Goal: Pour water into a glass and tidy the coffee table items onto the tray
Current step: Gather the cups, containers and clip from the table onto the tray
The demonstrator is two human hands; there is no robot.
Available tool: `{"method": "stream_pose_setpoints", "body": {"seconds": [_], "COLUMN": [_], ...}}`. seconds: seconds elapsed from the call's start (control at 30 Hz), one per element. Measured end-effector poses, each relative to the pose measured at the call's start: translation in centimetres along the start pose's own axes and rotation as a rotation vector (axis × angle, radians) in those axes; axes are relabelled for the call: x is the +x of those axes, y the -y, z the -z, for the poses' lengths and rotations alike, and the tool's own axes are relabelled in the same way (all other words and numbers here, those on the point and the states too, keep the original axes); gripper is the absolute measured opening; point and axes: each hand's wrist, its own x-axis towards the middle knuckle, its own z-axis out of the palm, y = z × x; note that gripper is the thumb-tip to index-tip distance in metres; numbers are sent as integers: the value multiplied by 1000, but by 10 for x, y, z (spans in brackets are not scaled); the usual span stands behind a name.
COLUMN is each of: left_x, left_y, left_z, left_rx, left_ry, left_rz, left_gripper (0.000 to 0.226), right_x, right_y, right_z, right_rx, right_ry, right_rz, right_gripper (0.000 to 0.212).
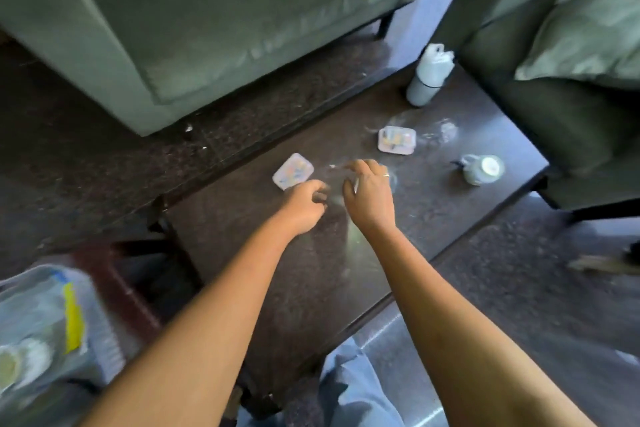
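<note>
The view is blurred by motion. My left hand (304, 204) and my right hand (369, 194) hover side by side over the middle of the dark coffee table (433, 218), fingers curled downward. A faint clear shape lies between and under them; I cannot tell what it is or whether either hand holds it. One patterned square coaster (293, 171) lies just beyond my left hand, another coaster (397, 139) farther right. A pale water bottle (429, 74) stands at the far edge. A mug (482, 168) sits at the right. Faint clear glassware (446, 130) shows behind the second coaster.
A grey-green sofa (207, 28) faces the table's far side and an armchair with a cushion (585, 45) stands at the right. A plastic bag (45, 322) lies at the lower left. My blue-clad knee (356, 392) is at the near table edge.
</note>
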Motion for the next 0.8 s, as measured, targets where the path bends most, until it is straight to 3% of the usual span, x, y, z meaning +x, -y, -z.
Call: {"method": "stream_pose_setpoints", "body": {"seconds": [0.17, 0.33, 0.47, 0.6, 0.8], "left_x": [59, 100, 120, 132, 141], "left_y": [-67, -95, -105, -103, -95], "left_z": [-80, -129, -148, -155, -157], "left_rx": [-19, 75, 108, 86, 17], "left_ry": [29, 149, 173, 160, 146], "left_rz": [-86, -113, -91, -39, 22], "left_gripper": [36, 29, 26, 24, 25], "right_x": [43, 75, 95, 108, 113], "right_y": [-102, -195, -251, -280, -289], "right_z": [47, 72, 79, 77, 60], "right_rx": [-98, -255, -259, -278, -339], "right_ry": [-119, -30, 37, 194, 160], "right_rz": [-204, -428, -580, -601, -572], "right_gripper": [35, 40, 63, 75, 53]}}
